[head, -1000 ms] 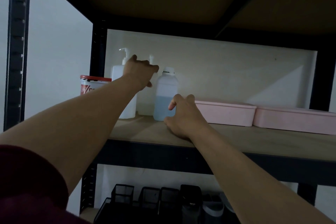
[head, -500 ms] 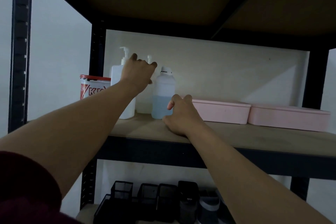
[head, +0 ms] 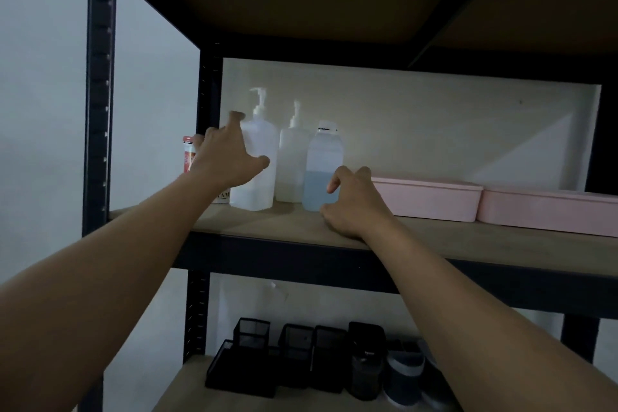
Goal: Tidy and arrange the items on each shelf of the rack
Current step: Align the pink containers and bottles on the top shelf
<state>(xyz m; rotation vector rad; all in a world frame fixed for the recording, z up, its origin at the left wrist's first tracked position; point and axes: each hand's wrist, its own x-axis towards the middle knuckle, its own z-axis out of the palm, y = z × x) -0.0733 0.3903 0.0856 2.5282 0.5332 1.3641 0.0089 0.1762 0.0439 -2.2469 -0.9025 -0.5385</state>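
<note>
On the rack's middle shelf (head: 468, 242) stand three bottles in a row: a large white pump bottle (head: 262, 137), a smaller pump bottle (head: 292, 164) and a capped bottle (head: 322, 157) half full of blue liquid. My left hand (head: 225, 160) is spread against the large pump bottle's left side, thumb across its front, fingers blurred. It half hides a red-lidded can (head: 188, 154) at the shelf's left end. My right hand (head: 354, 204) rests on the shelf's front edge, its curled fingers touching the blue-liquid bottle's lower right.
Two flat pink lidded boxes (head: 431, 199) (head: 551, 211) lie side by side on the right of the same shelf. The shelf below holds several black mesh organisers (head: 254, 333) and dark cups (head: 366, 361). A dark rack post (head: 98, 94) rises at left.
My left hand has moved left from the smaller pump bottle to the large one, uncovering the smaller bottle. My right hand has stayed by the blue-liquid bottle. The view has shifted.
</note>
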